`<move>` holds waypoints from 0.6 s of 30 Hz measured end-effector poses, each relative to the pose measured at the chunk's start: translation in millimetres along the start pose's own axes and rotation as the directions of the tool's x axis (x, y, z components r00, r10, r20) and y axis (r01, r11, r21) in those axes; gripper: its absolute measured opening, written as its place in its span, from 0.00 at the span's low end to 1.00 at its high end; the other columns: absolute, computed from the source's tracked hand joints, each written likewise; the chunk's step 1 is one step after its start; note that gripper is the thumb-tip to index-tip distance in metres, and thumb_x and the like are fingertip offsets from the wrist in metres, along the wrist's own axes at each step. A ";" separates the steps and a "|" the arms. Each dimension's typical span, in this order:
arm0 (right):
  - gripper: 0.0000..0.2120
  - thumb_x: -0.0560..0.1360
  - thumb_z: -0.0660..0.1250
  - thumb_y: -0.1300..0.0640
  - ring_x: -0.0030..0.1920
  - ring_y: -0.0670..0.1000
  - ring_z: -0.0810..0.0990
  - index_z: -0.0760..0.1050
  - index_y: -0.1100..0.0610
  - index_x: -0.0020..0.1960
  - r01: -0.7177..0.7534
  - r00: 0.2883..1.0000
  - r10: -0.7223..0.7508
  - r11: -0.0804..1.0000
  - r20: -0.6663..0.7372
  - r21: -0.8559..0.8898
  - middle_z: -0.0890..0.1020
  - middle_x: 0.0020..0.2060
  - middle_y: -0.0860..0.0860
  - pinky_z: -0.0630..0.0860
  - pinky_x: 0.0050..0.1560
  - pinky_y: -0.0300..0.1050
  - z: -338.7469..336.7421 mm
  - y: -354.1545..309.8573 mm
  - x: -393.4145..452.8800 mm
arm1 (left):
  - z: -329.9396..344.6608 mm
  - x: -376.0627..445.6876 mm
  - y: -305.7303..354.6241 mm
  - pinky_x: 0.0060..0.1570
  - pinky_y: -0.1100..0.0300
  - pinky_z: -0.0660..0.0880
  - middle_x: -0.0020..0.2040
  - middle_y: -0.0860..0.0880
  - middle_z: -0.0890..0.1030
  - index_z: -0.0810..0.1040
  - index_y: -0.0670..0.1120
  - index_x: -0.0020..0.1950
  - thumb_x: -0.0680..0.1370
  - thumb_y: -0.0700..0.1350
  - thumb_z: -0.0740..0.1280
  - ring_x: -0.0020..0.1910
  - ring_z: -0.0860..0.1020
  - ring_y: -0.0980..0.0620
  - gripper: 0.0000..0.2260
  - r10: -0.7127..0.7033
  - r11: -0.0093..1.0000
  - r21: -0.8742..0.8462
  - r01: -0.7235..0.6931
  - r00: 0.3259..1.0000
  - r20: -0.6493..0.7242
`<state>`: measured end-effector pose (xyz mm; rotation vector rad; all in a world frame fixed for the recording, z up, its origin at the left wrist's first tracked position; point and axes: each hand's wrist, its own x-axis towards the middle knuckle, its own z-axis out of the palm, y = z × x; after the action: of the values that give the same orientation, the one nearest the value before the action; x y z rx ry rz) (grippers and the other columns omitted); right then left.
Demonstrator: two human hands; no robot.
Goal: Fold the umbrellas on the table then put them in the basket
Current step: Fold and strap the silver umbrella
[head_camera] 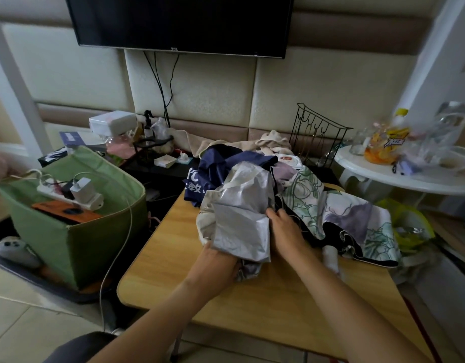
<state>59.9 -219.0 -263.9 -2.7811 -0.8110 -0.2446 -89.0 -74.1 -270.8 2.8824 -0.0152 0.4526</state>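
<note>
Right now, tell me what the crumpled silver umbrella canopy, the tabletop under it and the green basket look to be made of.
Crumpled silver umbrella canopy: apparently thin coated fabric; it shines dully and creases sharply. Light tan tabletop: wood or wood-look laminate, with faint grain lines and a smooth matt finish. Green basket: probably stiffened cloth; flat matt walls with folded corners.

The desk (265, 297) is a light yellowish wood grain. Near its far edge a silver-grey umbrella (239, 218) lies crumpled, its canopy plain and shiny. Beside it, toward the right edge, a floral umbrella (357, 216) shows green leaf outlines and purple blooms on white, trimmed in black. Behind both, at the far edge, a navy umbrella (220, 163) carries white lettering. Off the left edge stands a green basket (90, 239), plain fabric.
</note>
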 end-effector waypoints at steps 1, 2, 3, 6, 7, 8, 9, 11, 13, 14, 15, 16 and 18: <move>0.19 0.83 0.61 0.63 0.59 0.59 0.76 0.66 0.55 0.72 -0.006 1.000 0.005 1.000 -0.012 -0.017 0.72 0.63 0.57 0.68 0.49 0.45 0.5 -1.2 1.4 | -2.9 1.1 0.4 0.40 0.68 0.75 0.45 0.46 0.84 0.85 0.44 0.53 0.64 0.49 0.83 0.40 0.83 0.54 0.21 0.011 0.999 -0.031 -0.011 1.000 -0.001; 0.19 0.83 0.62 0.63 0.59 0.59 0.77 0.66 0.55 0.72 -0.010 1.000 0.010 1.000 -0.022 -0.026 0.72 0.63 0.57 0.68 0.48 0.45 1.7 -1.2 2.3 | -6.5 -0.2 1.1 0.36 0.69 0.72 0.42 0.50 0.83 0.85 0.48 0.51 0.61 0.50 0.85 0.36 0.81 0.57 0.22 0.037 0.999 -0.016 -0.038 0.998 -0.053; 0.19 0.82 0.62 0.63 0.59 0.59 0.77 0.66 0.55 0.72 -0.013 0.999 0.012 1.000 -0.033 -0.028 0.72 0.63 0.57 0.69 0.49 0.45 3.0 -1.4 1.9 | -10.8 -4.2 0.6 0.39 0.69 0.71 0.44 0.51 0.83 0.84 0.49 0.54 0.65 0.50 0.82 0.39 0.81 0.56 0.19 0.037 0.998 -0.049 -0.039 0.998 -0.044; 0.18 0.81 0.63 0.64 0.60 0.60 0.76 0.68 0.56 0.70 0.012 0.999 -0.011 1.000 -0.052 0.023 0.73 0.62 0.57 0.75 0.54 0.50 6.9 2.0 -3.5 | -11.5 -20.7 -8.4 0.63 0.62 0.67 0.61 0.53 0.79 0.76 0.53 0.65 0.80 0.53 0.65 0.63 0.77 0.52 0.15 0.120 0.979 -0.163 -0.124 0.992 -0.032; 0.18 0.80 0.65 0.64 0.60 0.60 0.77 0.68 0.55 0.69 0.029 0.998 -0.028 0.999 -0.057 0.029 0.74 0.62 0.57 0.76 0.55 0.52 6.6 3.9 -8.3 | -9.2 -25.9 -12.5 0.70 0.61 0.63 0.66 0.55 0.77 0.73 0.56 0.69 0.79 0.57 0.64 0.69 0.72 0.54 0.19 0.128 0.979 -0.157 -0.131 0.991 -0.029; 0.19 0.79 0.67 0.63 0.61 0.60 0.77 0.68 0.54 0.68 0.048 0.996 -0.045 0.998 -0.077 0.041 0.75 0.62 0.56 0.76 0.55 0.53 6.1 5.8 -14.9 | -14.2 -30.9 -14.3 0.74 0.61 0.56 0.72 0.58 0.73 0.68 0.58 0.74 0.78 0.62 0.63 0.74 0.66 0.56 0.25 0.133 0.981 -0.143 -0.133 0.991 -0.011; 0.20 0.79 0.68 0.62 0.61 0.60 0.77 0.68 0.54 0.68 0.063 0.993 -0.055 0.995 -0.105 0.076 0.76 0.63 0.55 0.77 0.55 0.53 4.7 6.9 -24.2 | -16.2 -33.9 -17.0 0.76 0.60 0.51 0.76 0.58 0.69 0.64 0.60 0.77 0.76 0.64 0.64 0.77 0.60 0.56 0.30 0.156 0.981 -0.120 -0.152 0.987 0.030; 0.22 0.80 0.69 0.57 0.63 0.58 0.76 0.67 0.56 0.71 0.119 0.976 -0.080 0.975 -0.205 0.186 0.75 0.66 0.56 0.77 0.57 0.53 2.5 7.6 -46.0 | -23.0 -36.0 -21.9 0.76 0.61 0.47 0.79 0.58 0.64 0.59 0.60 0.80 0.76 0.61 0.68 0.79 0.57 0.55 0.34 0.170 0.984 -0.082 -0.161 0.979 0.115; 0.19 0.80 0.70 0.56 0.60 0.56 0.76 0.69 0.58 0.67 0.202 0.930 -0.088 0.933 -0.356 0.297 0.74 0.63 0.54 0.78 0.56 0.51 -3.3 3.9 -67.6 | -28.1 -37.8 -25.0 0.75 0.62 0.52 0.77 0.57 0.68 0.63 0.59 0.79 0.78 0.53 0.70 0.77 0.63 0.54 0.30 0.163 0.984 -0.090 -0.157 0.984 0.075; 0.14 0.80 0.70 0.57 0.55 0.53 0.77 0.70 0.56 0.62 0.235 0.903 -0.083 0.916 -0.422 0.324 0.75 0.58 0.52 0.78 0.52 0.49 -9.3 0.8 -74.8 | -32.6 -37.9 -25.1 0.74 0.61 0.58 0.74 0.57 0.72 0.67 0.59 0.76 0.79 0.49 0.69 0.74 0.68 0.54 0.26 0.162 0.982 -0.108 -0.158 0.986 0.035; 0.10 0.79 0.70 0.59 0.48 0.49 0.77 0.71 0.54 0.56 0.259 0.889 -0.090 0.908 -0.449 0.330 0.76 0.51 0.49 0.78 0.46 0.46 -18.4 -2.3 -80.8 | -35.0 -38.2 -26.0 0.71 0.62 0.64 0.70 0.56 0.76 0.72 0.58 0.73 0.79 0.46 0.68 0.69 0.73 0.54 0.23 0.163 0.979 -0.122 -0.164 0.987 -0.015; 0.09 0.78 0.70 0.61 0.42 0.45 0.76 0.71 0.52 0.52 0.294 0.889 -0.128 0.897 -0.440 0.332 0.76 0.44 0.45 0.76 0.41 0.42 -28.6 -5.7 -85.3 | -38.5 -39.2 -25.3 0.65 0.63 0.68 0.67 0.56 0.79 0.74 0.58 0.71 0.80 0.44 0.68 0.64 0.76 0.54 0.21 0.151 0.980 -0.123 -0.154 0.988 -0.038; 0.09 0.77 0.70 0.62 0.37 0.43 0.76 0.72 0.50 0.48 0.382 0.901 -0.256 0.850 -0.350 0.363 0.75 0.39 0.41 0.71 0.37 0.33 -42.6 -10.4 -94.4 | -42.7 -42.5 -25.3 0.58 0.65 0.69 0.63 0.56 0.81 0.77 0.57 0.69 0.81 0.45 0.67 0.60 0.78 0.54 0.17 0.134 0.982 -0.119 -0.143 0.988 -0.079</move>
<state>-28.4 -269.7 -242.3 -2.1286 -1.1018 -0.4611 -141.2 -41.0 -249.6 2.7512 -0.2262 0.5582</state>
